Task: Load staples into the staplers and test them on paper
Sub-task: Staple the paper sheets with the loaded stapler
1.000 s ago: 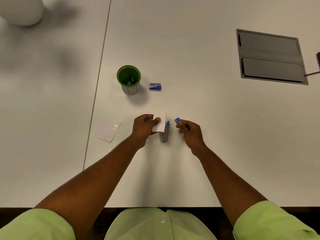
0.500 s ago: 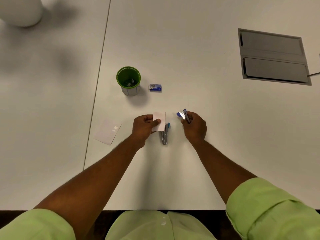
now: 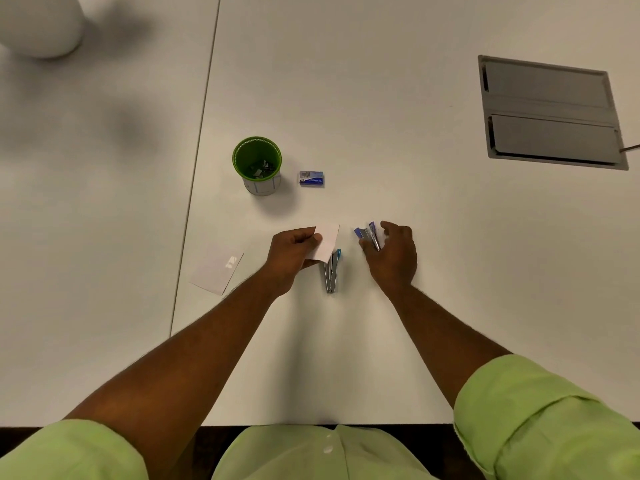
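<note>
We're mid-test: left hand [image 3: 292,252] pinches paper [image 3: 327,241] over stapler [image 3: 331,271]; right hand [image 3: 393,252] loosely grips second stapler [image 3: 370,235], apparently untested.

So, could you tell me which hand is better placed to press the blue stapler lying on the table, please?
Left, probably. The left hand already holds the paper slip at the mouth of the blue stapler, right beside it. The right hand is busy with the purple stapler, further off.

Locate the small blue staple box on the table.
In the head view, the staple box lies flat on the white table, just right of the green cup and beyond the left hand holding the paper slip.
</note>
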Action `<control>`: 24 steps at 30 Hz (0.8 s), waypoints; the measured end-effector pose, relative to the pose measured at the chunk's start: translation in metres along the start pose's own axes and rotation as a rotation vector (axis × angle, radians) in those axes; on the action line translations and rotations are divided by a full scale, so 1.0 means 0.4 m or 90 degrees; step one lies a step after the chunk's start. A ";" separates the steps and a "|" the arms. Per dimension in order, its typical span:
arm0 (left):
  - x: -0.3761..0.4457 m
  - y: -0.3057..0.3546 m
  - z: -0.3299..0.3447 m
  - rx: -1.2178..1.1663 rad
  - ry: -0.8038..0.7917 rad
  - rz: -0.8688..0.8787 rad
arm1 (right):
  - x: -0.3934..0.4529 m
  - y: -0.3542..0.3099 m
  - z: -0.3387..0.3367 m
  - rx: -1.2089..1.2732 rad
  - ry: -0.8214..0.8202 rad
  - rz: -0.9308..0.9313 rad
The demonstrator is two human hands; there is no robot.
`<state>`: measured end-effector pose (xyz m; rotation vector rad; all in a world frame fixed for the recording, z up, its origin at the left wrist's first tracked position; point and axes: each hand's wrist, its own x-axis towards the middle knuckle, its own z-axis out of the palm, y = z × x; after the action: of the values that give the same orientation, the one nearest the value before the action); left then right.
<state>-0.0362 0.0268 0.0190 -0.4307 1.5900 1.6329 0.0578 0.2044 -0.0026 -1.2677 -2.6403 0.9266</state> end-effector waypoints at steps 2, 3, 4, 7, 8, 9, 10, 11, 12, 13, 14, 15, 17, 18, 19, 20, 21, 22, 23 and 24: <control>-0.004 0.003 0.002 0.003 -0.012 0.007 | -0.009 -0.023 -0.013 0.047 0.042 -0.033; -0.005 0.005 0.002 0.004 -0.021 0.011 | -0.014 -0.033 -0.018 0.085 0.039 -0.075; -0.007 0.006 0.001 0.007 -0.027 0.014 | -0.021 -0.042 -0.023 0.126 0.014 -0.128; -0.014 0.008 0.009 0.014 -0.035 0.008 | -0.048 -0.063 -0.033 0.205 -0.094 -0.252; -0.017 0.009 0.013 0.010 -0.040 0.003 | -0.055 -0.065 -0.032 0.214 -0.114 -0.271; -0.020 0.010 0.016 0.003 -0.045 -0.002 | -0.058 -0.064 -0.029 0.222 -0.127 -0.282; -0.023 0.010 0.017 -0.005 -0.053 -0.006 | -0.062 -0.063 -0.027 0.229 -0.139 -0.283; -0.026 0.011 0.017 -0.017 -0.063 -0.010 | -0.064 -0.063 -0.027 0.242 -0.152 -0.273; -0.029 0.010 0.016 -0.029 -0.072 -0.012 | -0.066 -0.064 -0.028 0.257 -0.167 -0.255; -0.031 0.009 0.016 -0.035 -0.076 -0.013 | -0.068 -0.067 -0.031 0.272 -0.182 -0.232; -0.032 0.008 0.016 -0.032 -0.072 -0.011 | -0.068 -0.072 -0.035 0.282 -0.196 -0.202; -0.032 0.005 0.016 -0.022 -0.062 -0.008 | -0.068 -0.077 -0.038 0.291 -0.211 -0.168; -0.033 0.002 0.013 -0.003 -0.027 0.006 | -0.066 -0.085 -0.045 0.311 -0.240 -0.111; -0.032 0.002 0.010 0.003 -0.004 0.018 | -0.065 -0.088 -0.049 0.322 -0.251 -0.090; -0.031 0.002 0.007 0.010 0.016 0.030 | -0.065 -0.090 -0.051 0.328 -0.258 -0.074; -0.032 0.003 0.003 0.016 0.029 0.042 | -0.065 -0.091 -0.053 0.329 -0.261 -0.063; -0.033 0.005 0.001 0.017 0.031 0.052 | -0.064 -0.092 -0.055 0.333 -0.264 -0.052; -0.034 0.006 -0.002 0.012 0.025 0.059 | -0.063 -0.094 -0.056 0.346 -0.266 -0.038; -0.036 0.007 -0.002 0.004 0.014 0.062 | -0.063 -0.095 -0.056 0.368 -0.269 -0.020; -0.039 0.007 -0.002 -0.006 0.004 0.062 | -0.062 -0.097 -0.057 0.392 -0.271 0.001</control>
<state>-0.0288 0.0219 0.0321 -0.3687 1.6312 1.7143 0.0544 0.1788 0.0419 -0.9912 -2.2813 1.9911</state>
